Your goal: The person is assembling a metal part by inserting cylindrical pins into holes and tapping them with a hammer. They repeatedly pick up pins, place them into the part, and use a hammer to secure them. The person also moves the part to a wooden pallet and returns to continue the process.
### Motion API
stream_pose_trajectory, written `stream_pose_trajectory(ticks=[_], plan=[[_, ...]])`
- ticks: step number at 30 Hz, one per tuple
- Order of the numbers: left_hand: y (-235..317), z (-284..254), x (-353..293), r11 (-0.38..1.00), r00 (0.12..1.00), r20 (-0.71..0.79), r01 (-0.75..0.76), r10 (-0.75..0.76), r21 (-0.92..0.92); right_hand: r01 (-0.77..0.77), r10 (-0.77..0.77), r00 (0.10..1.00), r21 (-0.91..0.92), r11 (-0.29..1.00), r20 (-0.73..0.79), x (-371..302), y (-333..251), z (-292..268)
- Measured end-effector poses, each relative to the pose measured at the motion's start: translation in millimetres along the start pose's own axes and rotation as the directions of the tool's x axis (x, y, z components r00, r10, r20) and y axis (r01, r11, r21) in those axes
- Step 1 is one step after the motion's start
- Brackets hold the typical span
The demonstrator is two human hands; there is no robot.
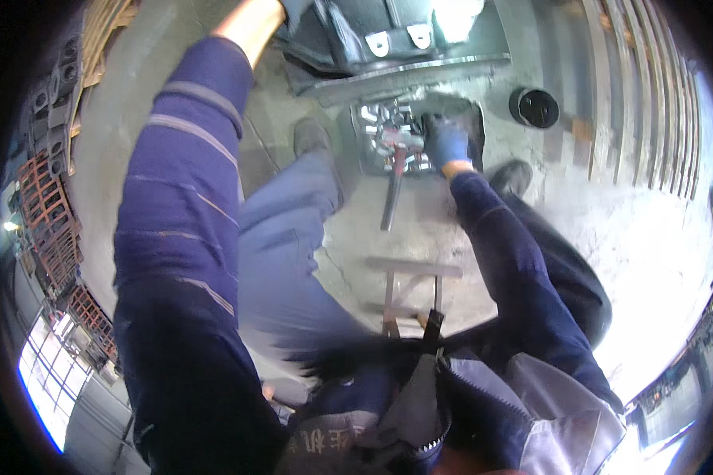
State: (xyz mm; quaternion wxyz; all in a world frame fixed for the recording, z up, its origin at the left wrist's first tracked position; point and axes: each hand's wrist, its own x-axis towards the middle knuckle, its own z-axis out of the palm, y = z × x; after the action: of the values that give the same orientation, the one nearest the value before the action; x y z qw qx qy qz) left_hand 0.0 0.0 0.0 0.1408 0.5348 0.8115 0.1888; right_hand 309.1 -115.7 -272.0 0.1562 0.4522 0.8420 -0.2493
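Observation:
My right hand point(449, 144), in a blue glove, reaches into a shallow dark tray point(477, 131) on the floor. Its darker fingers point down into the tray; what they hold, if anything, is hidden. Shiny metal pieces point(388, 119) fill the tray's left side. Across them lies a hammer point(394, 186), its handle sticking out toward me. My left arm stretches far forward, and my gloved left hand point(295, 11) is at the top edge beside a large dark metal part point(356, 36) with two pale holed tabs. Most of that hand's fingers are out of sight.
A black round can point(534, 108) stands right of the tray. Long metal bars point(650, 95) lie at the far right. Between my legs is a low metal-framed stool point(412, 273). Orange-red racks point(47, 210) and stacked metal parts line the left side.

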Motion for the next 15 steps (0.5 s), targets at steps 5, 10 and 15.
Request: stream_pose_trajectory(ticks=[5,10,15], plan=[[-10,10,9,0.998,0.999,-0.051,-0.023,0.02,-0.059,0.044,-0.043,0.999,-0.057,0.997,0.027,47,15,19],[-13,4,4,0.992,0.993,-0.055,-0.11,0.107,-0.061,-0.084,0.084,0.994,-0.003,0.997,0.072,58,14,11],[-11,1,5,0.999,0.996,0.078,-0.044,0.043,0.01,-0.138,0.269,0.942,0.498,0.856,-0.201,15,30,-27]])
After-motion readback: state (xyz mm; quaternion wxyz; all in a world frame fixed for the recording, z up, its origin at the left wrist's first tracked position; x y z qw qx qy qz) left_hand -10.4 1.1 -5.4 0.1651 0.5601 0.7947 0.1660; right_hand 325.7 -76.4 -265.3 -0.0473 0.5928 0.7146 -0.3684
